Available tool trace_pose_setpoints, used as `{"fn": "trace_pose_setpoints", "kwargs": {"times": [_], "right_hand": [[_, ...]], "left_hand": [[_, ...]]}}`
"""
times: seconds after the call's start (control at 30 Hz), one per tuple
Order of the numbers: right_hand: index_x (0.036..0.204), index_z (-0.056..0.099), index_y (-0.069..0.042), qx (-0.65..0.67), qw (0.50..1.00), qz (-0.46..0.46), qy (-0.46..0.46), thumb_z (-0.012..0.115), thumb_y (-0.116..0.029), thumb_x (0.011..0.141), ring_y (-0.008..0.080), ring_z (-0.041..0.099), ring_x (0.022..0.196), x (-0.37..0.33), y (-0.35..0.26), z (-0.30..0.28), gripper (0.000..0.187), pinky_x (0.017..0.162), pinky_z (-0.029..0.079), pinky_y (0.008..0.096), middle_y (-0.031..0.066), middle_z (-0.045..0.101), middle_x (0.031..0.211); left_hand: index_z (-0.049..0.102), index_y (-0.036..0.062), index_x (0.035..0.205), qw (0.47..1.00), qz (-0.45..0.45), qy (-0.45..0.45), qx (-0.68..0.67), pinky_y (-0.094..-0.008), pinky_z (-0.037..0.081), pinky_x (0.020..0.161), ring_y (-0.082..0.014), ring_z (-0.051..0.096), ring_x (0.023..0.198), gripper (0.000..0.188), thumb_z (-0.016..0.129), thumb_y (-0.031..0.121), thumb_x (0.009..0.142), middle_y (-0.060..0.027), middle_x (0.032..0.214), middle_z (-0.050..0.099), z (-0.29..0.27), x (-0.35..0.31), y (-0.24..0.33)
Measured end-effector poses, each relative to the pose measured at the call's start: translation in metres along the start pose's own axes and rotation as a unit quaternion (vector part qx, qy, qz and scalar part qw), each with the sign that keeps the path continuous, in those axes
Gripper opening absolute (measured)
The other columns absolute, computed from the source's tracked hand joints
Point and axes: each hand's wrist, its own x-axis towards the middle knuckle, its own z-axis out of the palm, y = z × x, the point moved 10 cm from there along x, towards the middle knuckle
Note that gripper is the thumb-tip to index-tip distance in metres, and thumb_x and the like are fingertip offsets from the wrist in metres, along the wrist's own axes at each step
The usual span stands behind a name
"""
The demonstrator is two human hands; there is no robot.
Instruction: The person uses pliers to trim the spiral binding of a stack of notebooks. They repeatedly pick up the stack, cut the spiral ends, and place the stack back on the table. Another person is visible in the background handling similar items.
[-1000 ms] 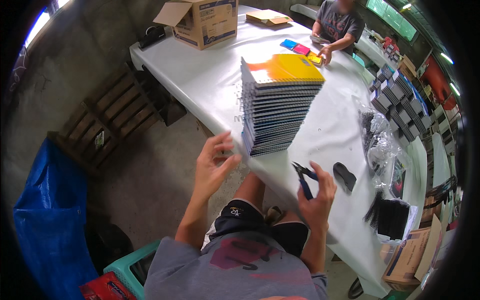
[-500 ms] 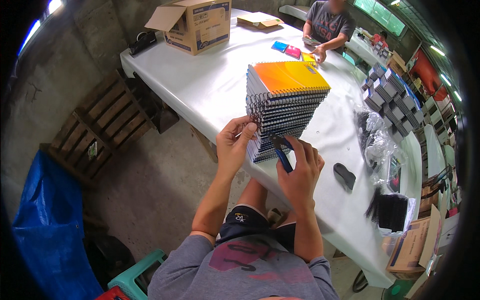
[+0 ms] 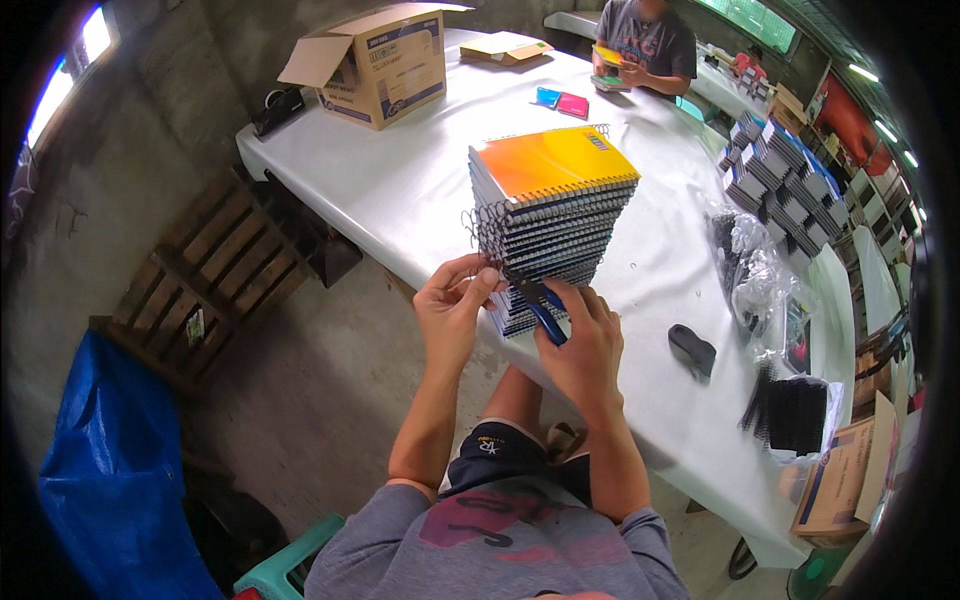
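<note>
Held blue-handled cutters (image 3: 548, 324) in R hand (image 3: 583, 347) w/ fingers clamped round grips, tips at near-L corner of notebook stack (image 3: 562, 222). Had L hand (image 3: 450, 305) beside stack w/ thumb & index close tog.; couldn't tell if clamped on any coil end (image 3: 479, 226). Had stack nr edge of white table (image 3: 350, 170), orange-yellow cvr (image 3: 550, 163) on top.

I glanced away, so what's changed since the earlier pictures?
The left hand moved rightward to the notebook stack; the right hand moved leftward, bringing the pliers to its coils. A co-worker lifted the yellow notepad. The pliers stayed held; the blue notepad and pink notepad stayed put.
</note>
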Motion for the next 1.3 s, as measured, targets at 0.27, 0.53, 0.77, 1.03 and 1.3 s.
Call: {"fn": "trace_pose_setpoints", "kwargs": {"times": [0.27,0.53,0.77,1.03,1.3], "right_hand": [[0.108,0.061,-0.013,0.011,0.999,0.04,-0.033,0.072,-0.009,0.059,0.0279,0.062,0.08,-0.003,0.018,0.014,0.05,0.073,0.047,0.0379,0.005,0.062,0.081],[0.115,0.058,-0.017,-0.037,0.999,-0.022,0.021,0.074,-0.016,0.063,0.0215,0.054,0.1,0.0,0.001,-0.013,0.055,0.092,0.033,0.0411,0.0033,0.057,0.103],[0.116,0.057,-0.016,-0.077,0.997,-0.001,-0.013,0.074,-0.018,0.064,0.0218,0.054,0.099,0.008,-0.005,-0.004,0.054,0.086,0.036,0.0416,0.0039,0.055,0.103],[0.107,0.061,-0.015,-0.044,0.999,-0.03,0.009,0.069,-0.009,0.06,0.0233,0.062,0.074,0.007,0.003,0.0,0.048,0.064,0.047,0.0363,0.0027,0.06,0.082],[0.115,0.057,-0.015,-0.058,0.998,-0.032,0.019,0.073,-0.013,0.062,0.0228,0.055,0.099,0.01,-0.005,-0.017,0.056,0.089,0.035,0.0409,0.0046,0.058,0.101]], "left_hand": [[0.062,-0.0055,0.099,0.999,0.022,0.022,0.017,-0.0255,0.052,0.064,-0.0154,0.065,0.069,0.022,0.066,0.011,0.086,-0.0104,0.084,0.066,-0.001,0.002,0.0],[0.063,-0.0056,0.099,0.999,0.03,0.008,0.02,-0.0249,0.052,0.062,-0.0143,0.063,0.067,0.02,0.066,0.01,0.086,-0.0101,0.082,0.066,-0.001,0.002,0.005],[0.063,-0.006,0.1,1.0,0.017,0.004,-0.002,-0.0244,0.052,0.062,-0.0139,0.063,0.066,0.021,0.067,0.008,0.085,-0.0099,0.081,0.067,-0.001,-0.001,0.004],[0.063,-0.0056,0.1,1.0,0.02,0.0,0.009,-0.0238,0.052,0.061,-0.0134,0.063,0.066,0.02,0.066,0.006,0.085,-0.0091,0.08,0.067,-0.001,-0.001,0.002],[0.057,-0.0061,0.113,0.996,-0.001,-0.072,0.047,-0.0215,0.051,0.061,-0.011,0.062,0.067,0.03,0.065,0.006,0.086,-0.005,0.078,0.063,0.012,-0.004,0.011]]}}
